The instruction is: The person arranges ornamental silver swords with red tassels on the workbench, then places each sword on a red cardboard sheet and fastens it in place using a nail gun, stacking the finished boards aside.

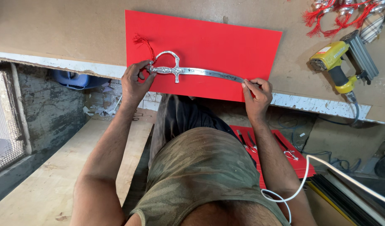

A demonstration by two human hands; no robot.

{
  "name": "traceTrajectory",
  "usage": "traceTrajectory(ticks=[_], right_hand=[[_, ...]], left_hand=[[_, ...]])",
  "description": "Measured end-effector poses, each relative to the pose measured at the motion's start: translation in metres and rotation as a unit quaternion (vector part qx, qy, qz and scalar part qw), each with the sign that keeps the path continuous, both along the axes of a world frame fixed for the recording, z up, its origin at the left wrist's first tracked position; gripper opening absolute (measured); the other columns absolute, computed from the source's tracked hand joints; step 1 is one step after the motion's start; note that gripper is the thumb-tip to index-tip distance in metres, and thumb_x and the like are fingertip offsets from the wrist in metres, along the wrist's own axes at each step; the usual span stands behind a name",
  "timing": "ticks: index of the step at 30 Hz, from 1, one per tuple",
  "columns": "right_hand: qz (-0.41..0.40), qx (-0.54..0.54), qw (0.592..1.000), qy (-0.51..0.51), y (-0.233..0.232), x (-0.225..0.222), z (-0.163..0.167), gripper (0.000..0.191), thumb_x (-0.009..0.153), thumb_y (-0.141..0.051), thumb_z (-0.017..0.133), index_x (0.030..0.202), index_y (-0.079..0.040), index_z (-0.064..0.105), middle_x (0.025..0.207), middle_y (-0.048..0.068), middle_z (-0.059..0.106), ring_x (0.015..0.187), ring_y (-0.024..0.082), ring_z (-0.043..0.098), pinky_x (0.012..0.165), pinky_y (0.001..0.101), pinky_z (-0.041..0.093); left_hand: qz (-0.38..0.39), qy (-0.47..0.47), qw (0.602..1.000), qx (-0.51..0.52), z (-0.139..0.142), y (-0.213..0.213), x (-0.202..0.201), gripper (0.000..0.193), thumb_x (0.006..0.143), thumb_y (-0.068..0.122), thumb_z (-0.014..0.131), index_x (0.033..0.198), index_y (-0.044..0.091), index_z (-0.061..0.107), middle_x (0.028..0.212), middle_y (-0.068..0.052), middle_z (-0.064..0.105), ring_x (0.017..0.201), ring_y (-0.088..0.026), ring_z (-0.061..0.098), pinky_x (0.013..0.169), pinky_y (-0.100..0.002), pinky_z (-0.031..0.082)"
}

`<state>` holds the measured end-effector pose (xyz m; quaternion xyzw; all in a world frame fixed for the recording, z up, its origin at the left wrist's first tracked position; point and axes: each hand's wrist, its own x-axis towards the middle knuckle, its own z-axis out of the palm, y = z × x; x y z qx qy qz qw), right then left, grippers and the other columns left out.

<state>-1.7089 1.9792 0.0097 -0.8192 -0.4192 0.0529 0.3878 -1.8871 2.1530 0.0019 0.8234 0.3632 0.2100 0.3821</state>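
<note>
You are holding a small decorative silver sword [192,71] flat on a red board [217,39], near the board's front edge, with the curved blade running across it from left to right. Your left hand [134,81] is pinching the ornate hilt, fingers closed around the looped guard where a red tassel [142,42] is trailing off toward the board's upper left corner, while your right hand [256,90] is pressing its fingertips shut on the blade's tip close to the board's front right corner. Holding both ends this way seems to be keeping the sword level and steady against the red surface, as if you are lining it up. The board is lying on a brown workbench [54,29], overhanging its front edge a little. Toward the workbench's right side a yellow nail gun [341,62] is resting with its hose trailing off the edge, and at the far right corner more tasselled silver pieces [347,12] are lying in a heap. Below the bench, beside your right forearm, another red board [301,165] is carrying similar small swords.
</note>
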Motion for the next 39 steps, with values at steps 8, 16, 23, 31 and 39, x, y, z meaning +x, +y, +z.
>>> traceTrajectory(ticks=[8, 16, 23, 31, 39], right_hand=[[-0.003, -0.006, 1.0, 0.004, -0.005, 0.001, 0.005, 0.015, 0.096, -0.007, 0.084, 0.111, -0.008, 0.08, 0.111, 0.004, 0.062, 0.105, 0.021, 0.057, 0.085, 0.034, 0.051], [-0.007, 0.005, 1.0, -0.003, -0.006, 0.004, 0.008, 0.016, 0.095, -0.006, 0.084, 0.11, -0.008, 0.08, 0.111, 0.004, 0.062, 0.104, 0.021, 0.058, 0.085, 0.0346, 0.05], [-0.01, 0.002, 0.999, 0.04, -0.016, 0.022, 0.004, 0.018, 0.093, -0.009, 0.084, 0.11, -0.006, 0.079, 0.111, 0.007, 0.064, 0.104, 0.023, 0.062, 0.087, 0.0377, 0.053], [-0.199, -0.186, 0.942, -0.194, -0.101, 0.142, 0.007, 0.087, 0.077, 0.003, 0.075, 0.155, 0.0, 0.038, 0.156, 0.03, 0.036, 0.136, 0.049, 0.045, 0.112, 0.0578, 0.038], [-0.085, -0.219, 0.957, -0.168, -0.124, 0.186, -0.018, 0.091, 0.085, 0.007, 0.08, 0.164, -0.011, 0.039, 0.142, 0.025, 0.042, 0.135, 0.045, 0.052, 0.107, 0.0502, 0.049]], left_hand=[[-0.163, 0.172, 0.937, 0.257, 0.012, -0.032, 0.014, 0.089, 0.076, 0.054, 0.083, 0.143, 0.005, 0.05, 0.132, -0.019, 0.048, 0.12, -0.032, 0.049, 0.099, -0.051, 0.042], [-0.321, 0.232, 0.83, 0.393, 0.0, -0.041, 0.042, 0.084, 0.086, 0.038, 0.081, 0.155, 0.007, 0.044, 0.144, -0.008, 0.048, 0.135, -0.023, 0.049, 0.121, -0.042, 0.039], [-0.348, 0.175, 0.866, 0.313, 0.006, -0.043, 0.055, 0.096, 0.067, 0.039, 0.089, 0.147, 0.001, 0.051, 0.137, -0.01, 0.056, 0.127, -0.03, 0.053, 0.11, -0.046, 0.047], [-0.398, 0.198, 0.853, 0.274, 0.027, -0.053, 0.092, 0.094, 0.058, 0.041, 0.088, 0.137, 0.0, 0.059, 0.13, -0.012, 0.062, 0.118, -0.03, 0.058, 0.104, -0.048, 0.049], [-0.41, 0.139, 0.886, 0.166, 0.036, -0.016, 0.104, 0.077, 0.059, 0.04, 0.082, 0.125, 0.003, 0.069, 0.113, -0.015, 0.065, 0.107, -0.034, 0.06, 0.097, -0.05, 0.051]])
